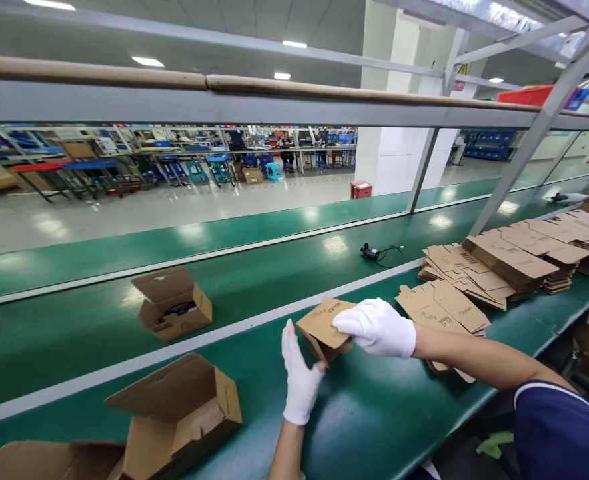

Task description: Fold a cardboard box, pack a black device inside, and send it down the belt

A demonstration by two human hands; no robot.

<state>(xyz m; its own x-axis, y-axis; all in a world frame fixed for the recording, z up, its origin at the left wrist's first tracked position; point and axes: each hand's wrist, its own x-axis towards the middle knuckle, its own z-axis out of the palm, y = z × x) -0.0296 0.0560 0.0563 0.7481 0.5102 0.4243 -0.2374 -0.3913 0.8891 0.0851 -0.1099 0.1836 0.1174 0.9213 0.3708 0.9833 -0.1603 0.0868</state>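
Note:
Both my hands wear white gloves and work on one small cardboard box (321,323) on the green table. My right hand (377,327) grips the box from the top right. My left hand (300,377) stands flat against the box's left underside, fingers straight. The box is partly folded, tilted, with its flaps loose. Flat unfolded carton blanks (444,308) lie just right of my right hand.
An open folded box (173,303) with a dark item inside sits on the green conveyor belt (74,320). A larger open box (181,413) lies near left. Stacks of flat cartons (511,261) fill the right. A small black device with a cable (371,252) rests on the belt.

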